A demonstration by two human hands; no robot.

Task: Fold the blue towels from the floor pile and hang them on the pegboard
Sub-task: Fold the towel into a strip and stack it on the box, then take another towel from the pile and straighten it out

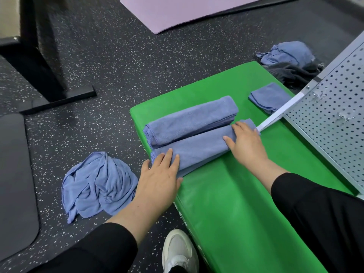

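Hands pressed flat on a folded blue towel (194, 147) in the head view, the only view given. The left hand (160, 179) lay on the near end of the towel, fingers (169, 157) straight and spread, gripping nothing. The right hand (245, 141) rested on the far end, fingers straight along the cloth; whether its fingertips curled over the towel's edge could not be told.

A second long folded towel (192, 120) lay touching the first, just beyond it, on a green padded table (236, 203). A smaller folded towel (266, 96) sat farther back on the table, partly under the frame of a grey pegboard (334, 115) that leaned in from the right.

No towel hung on the pegboard as far as the view showed. A crumpled blue towel (98, 184) lay on the speckled floor (108, 62) left of the table, and another blue heap (287, 53) sat beyond the table's far corner. Judging by this, folding was partway done and all hanging remained.
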